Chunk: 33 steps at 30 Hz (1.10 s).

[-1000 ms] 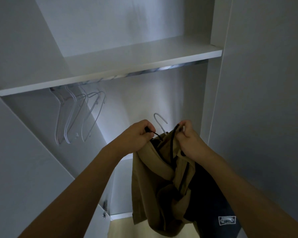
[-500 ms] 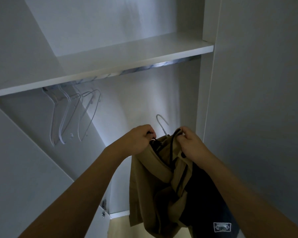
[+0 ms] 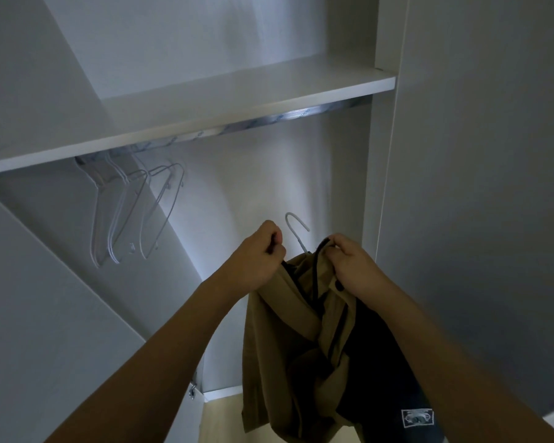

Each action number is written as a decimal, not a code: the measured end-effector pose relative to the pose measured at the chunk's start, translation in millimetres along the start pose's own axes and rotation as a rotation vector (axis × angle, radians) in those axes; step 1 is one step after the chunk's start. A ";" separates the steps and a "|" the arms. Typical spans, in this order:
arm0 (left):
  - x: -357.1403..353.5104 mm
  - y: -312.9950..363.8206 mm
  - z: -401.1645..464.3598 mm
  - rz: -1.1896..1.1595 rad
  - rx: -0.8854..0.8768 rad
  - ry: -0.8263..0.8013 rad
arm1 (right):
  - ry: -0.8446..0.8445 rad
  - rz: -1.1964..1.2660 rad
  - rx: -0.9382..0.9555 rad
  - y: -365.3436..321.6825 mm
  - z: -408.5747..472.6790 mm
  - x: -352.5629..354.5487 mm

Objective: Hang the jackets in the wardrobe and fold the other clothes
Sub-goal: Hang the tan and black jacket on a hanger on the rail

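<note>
Wardrobe (image 3: 461, 187), white, doors open, viewed from below and in front; dim interior lit by a pale patch on the back wall. Shelf (image 3: 237, 100), white, spans the compartment above the rail. Rail (image 3: 295, 115), metal, shiny, fixed directly under the shelf's front edge and running its width. Empty hangers (image 3: 131, 215), pale wire or plastic, a small group (exact count unclear) hanging close together at the left end of the rail, tilted in this wide-angle view. Jacket (image 3: 288, 340), tan, with dark lining or trim showing at the collar and down the opening; held up in front of the lower right part of the compartment, well below the rail, its body drooping in loose folds. Dark garment (image 3: 387, 362), navy or black, bearing a small pale rectangular patch near its lower edge, hangs against the right side of the jacket; whether it is part of the jacket or a separate piece cannot be told. Held hanger (image 3: 296, 230), white wire, its hook rising above the jacket's collar between the two hands, lower part hidden inside the fabric. Left hand (image 3: 259, 255), fingers curled, pinching the dark collar edge at the jacket's left side. Right hand (image 3: 354, 263), fingers curled, gripping the collar at the jacket's right side, just beside the hanger's neck. Floor (image 3: 218, 417), light wood tone, visible below.
</note>
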<state>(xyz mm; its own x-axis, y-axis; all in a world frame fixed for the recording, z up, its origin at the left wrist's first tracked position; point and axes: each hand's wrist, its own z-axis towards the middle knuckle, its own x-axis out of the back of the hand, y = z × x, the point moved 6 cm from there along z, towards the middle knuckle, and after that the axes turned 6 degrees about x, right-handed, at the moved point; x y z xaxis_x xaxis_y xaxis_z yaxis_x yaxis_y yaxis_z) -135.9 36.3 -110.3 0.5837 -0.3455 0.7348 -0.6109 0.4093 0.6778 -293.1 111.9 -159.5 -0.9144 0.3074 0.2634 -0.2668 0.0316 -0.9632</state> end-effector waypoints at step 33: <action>7.5 38.2 -34.8 -0.448 -0.149 -0.087 | -0.273 -0.335 0.157 -65.2 -37.6 16.4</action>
<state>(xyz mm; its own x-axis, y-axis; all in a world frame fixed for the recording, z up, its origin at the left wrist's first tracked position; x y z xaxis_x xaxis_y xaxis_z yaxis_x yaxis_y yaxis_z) -136.2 78.7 -79.9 0.7212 -0.5823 0.3752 -0.2225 0.3183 0.9215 -279.3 150.6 -94.4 -0.8111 0.0423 0.5834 -0.5850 -0.0645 -0.8085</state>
